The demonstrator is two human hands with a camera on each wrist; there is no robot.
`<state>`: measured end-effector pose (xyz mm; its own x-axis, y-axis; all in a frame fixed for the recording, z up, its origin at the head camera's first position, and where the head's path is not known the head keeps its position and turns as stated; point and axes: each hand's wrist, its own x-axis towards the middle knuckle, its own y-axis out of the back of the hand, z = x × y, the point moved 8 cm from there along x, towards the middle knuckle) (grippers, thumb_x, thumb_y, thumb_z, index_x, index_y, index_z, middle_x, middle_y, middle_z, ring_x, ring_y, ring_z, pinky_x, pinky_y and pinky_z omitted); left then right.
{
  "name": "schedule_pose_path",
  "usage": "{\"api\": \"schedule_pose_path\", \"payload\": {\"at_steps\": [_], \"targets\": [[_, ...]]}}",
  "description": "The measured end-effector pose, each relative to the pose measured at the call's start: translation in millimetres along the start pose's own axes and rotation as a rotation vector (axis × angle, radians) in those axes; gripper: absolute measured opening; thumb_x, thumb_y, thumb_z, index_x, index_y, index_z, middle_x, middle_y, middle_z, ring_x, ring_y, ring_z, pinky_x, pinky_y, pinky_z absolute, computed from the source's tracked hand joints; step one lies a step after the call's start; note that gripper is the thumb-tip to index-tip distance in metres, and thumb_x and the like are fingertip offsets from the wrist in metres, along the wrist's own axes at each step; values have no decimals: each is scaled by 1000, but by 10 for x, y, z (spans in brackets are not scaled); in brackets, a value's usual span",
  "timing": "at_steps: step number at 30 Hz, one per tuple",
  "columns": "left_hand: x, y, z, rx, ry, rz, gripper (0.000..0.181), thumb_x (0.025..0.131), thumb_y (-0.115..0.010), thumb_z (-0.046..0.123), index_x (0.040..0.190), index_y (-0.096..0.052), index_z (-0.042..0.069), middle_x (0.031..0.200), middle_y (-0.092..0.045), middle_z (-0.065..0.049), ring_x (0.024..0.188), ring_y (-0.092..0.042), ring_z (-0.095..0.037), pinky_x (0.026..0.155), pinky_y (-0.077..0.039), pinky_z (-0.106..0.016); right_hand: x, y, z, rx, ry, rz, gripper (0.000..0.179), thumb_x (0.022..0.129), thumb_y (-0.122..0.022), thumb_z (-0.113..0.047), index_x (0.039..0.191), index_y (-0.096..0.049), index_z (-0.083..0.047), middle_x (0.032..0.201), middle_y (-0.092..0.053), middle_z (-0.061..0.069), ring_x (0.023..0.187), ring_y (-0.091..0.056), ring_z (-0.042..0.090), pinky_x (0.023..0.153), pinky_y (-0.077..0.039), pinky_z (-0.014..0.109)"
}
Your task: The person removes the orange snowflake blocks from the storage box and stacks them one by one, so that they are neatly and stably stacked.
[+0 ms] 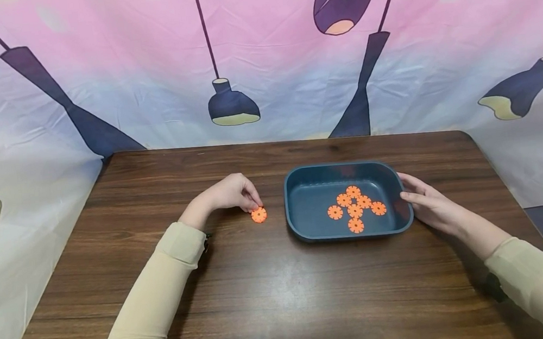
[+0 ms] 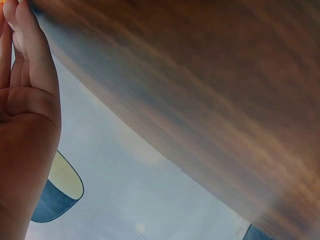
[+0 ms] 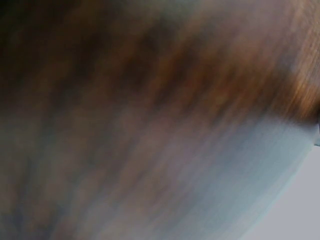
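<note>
The left hand (image 1: 232, 191) is pinching an orange disc (image 1: 258, 215); the right hand (image 1: 428, 203) is holding a tray (image 1: 304, 207) by its rim.

Orange disc (image 1: 258, 215), at the left grip (image 1: 234, 192): plastic in appearance; smooth.
Orange pieces (image 1: 354, 211), between the grips: same apparent plastic and finish.
Tray (image 1: 305, 210), at the right grip (image 1: 427, 202): rigid plastic in appearance; smooth, satin finish, soft reflections on the inner surfaces.
Tabletop (image 1: 275, 311), beneath both grips: wood-grain surface, smooth, semi-gloss; solid wood or laminate cannot be determined.
Backdrop (image 1: 280, 54), beyond the grips: printed cloth, matt, finely creased.
Sleeves (image 1: 153, 290), behind both grips: soft cloth, matt.
</note>
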<state>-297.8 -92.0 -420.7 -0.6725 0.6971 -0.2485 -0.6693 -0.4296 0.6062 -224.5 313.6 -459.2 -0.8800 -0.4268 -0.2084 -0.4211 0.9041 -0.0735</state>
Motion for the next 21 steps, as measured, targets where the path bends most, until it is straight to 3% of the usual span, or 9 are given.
{"api": "schedule_pose_path", "payload": {"at_steps": [15,21], "targets": [[14,71,43,14,5,9,10,93,-74,-5,99,-82,-6,88,-81,-16,70,-72,-6,71,-66,-30,-4,0,-3,15,13,-12,44,114,-44,-13,152,-40,-35,146,-47,-18,127,-58,-6,101,-48,15],[46,190,201,38,-33,36,10,92,-77,-1,100,-81,-6,85,-81,-12,68,-72,-9,71,-65,-31,-5,-9,-4,17,11,-16,44,114,-45,-14,152,-40,-35,146,-48,-18,127,-58,-6,101,-48,15]]}}
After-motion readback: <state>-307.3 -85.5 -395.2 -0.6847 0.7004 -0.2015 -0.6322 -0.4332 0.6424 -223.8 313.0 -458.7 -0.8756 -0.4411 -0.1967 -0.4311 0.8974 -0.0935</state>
